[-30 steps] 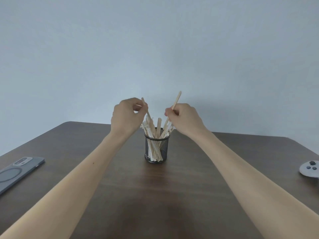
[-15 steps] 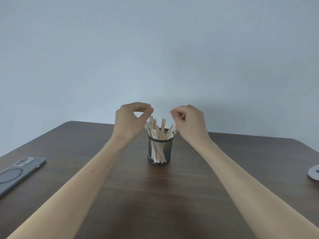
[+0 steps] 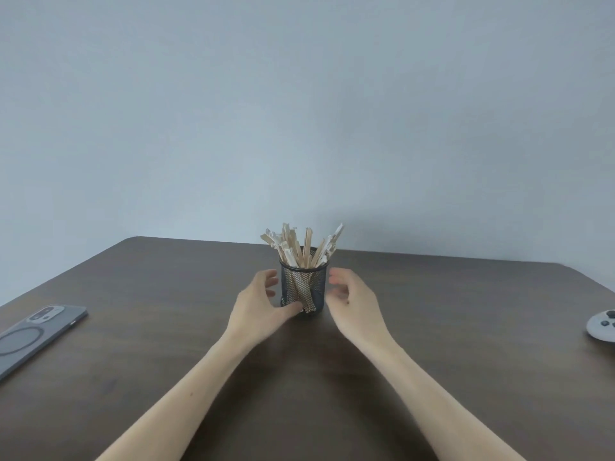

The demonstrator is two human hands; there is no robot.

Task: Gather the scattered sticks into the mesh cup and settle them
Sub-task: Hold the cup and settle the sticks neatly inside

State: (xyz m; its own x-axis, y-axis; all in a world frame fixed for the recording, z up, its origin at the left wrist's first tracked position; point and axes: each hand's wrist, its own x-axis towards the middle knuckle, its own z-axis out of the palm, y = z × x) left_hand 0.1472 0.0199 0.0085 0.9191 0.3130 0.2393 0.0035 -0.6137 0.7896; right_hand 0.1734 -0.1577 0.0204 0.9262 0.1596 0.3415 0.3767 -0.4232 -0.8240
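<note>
A black mesh cup (image 3: 316, 281) stands upright near the middle of the dark wooden table (image 3: 166, 327). Several pale wooden sticks (image 3: 301, 246) fan out of its top. My left hand (image 3: 258, 307) is just left of the cup, fingers spread, its thumb tip touching the cup's base. My right hand (image 3: 354, 302) hovers just right of the cup with fingers curled loosely apart, a small gap between them and the mesh. Neither hand holds anything.
A grey phone (image 3: 36, 334) lies face down near the table's left edge. A white controller (image 3: 604, 326) sits at the right edge. A plain pale wall rises behind the table's far edge.
Both hands let go of the sticks they pinched above the cup and dropped down beside its wall. The sticks now stand in the cup.
</note>
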